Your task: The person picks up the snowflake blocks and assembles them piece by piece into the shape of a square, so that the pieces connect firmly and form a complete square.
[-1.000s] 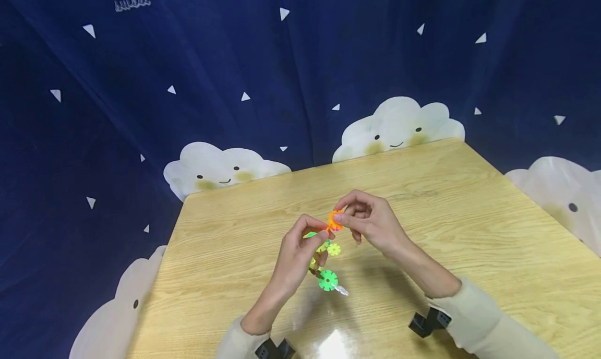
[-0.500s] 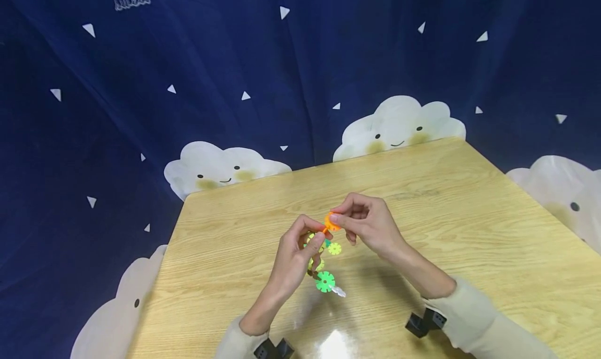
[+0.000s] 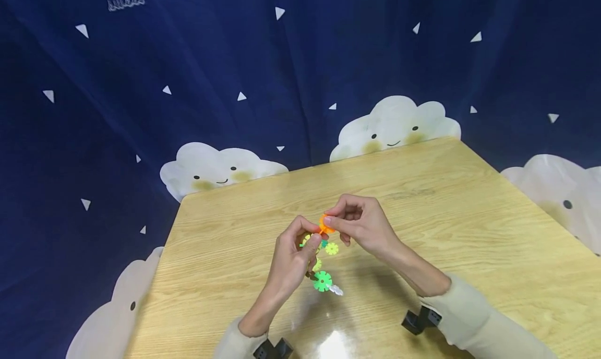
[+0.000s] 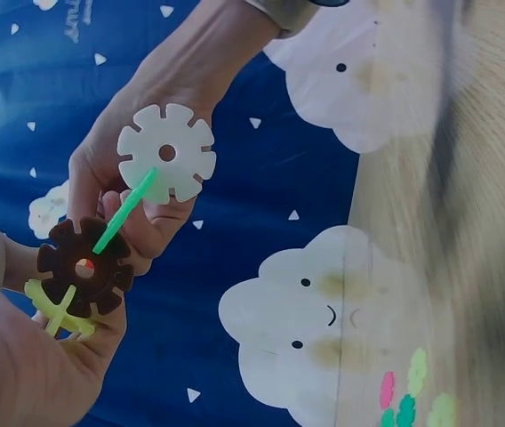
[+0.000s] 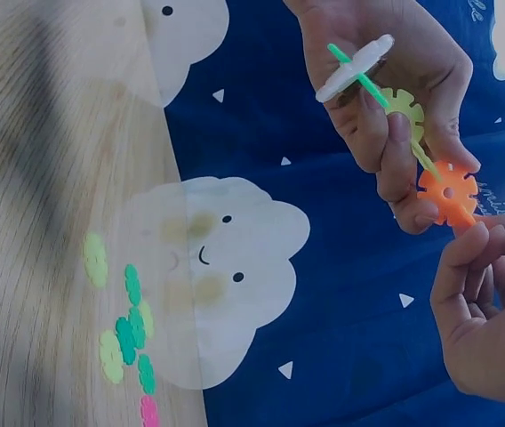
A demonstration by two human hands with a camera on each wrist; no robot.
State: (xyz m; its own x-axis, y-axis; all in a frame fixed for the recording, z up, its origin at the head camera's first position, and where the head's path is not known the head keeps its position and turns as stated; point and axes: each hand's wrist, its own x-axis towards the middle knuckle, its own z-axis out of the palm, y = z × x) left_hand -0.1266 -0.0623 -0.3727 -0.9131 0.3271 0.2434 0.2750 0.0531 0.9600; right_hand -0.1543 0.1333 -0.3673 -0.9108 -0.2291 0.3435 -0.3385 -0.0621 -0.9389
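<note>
In the head view my left hand [image 3: 291, 260] grips a chain of notched plastic snowflake discs slotted together at angles. A white disc [image 4: 141, 142] forms its near end, joined by an edge-on green disc [image 4: 126, 211] to a brown disc [image 4: 61, 249]. Beyond these come a yellow disc [image 5: 395, 102] and an orange disc [image 5: 435, 184] at my left fingertips. From the right, my right hand [image 3: 368, 226] pinches a second orange disc [image 3: 323, 223] against the first one. The fingers partly hide where the two orange discs meet.
Several loose snowflake discs lie on the wooden table [image 3: 225, 244] under the hands, including a yellow-green one [image 3: 332, 249], a teal one [image 5: 125, 340] and a pink one [image 5: 149, 411]. A dark blue cloud-printed curtain [image 3: 211, 61] hangs behind the table.
My right hand has moved slightly left, bringing its orange disc closer to my left fingertips. The left hand keeps its grip on the chain, and the head view has shifted a little.
</note>
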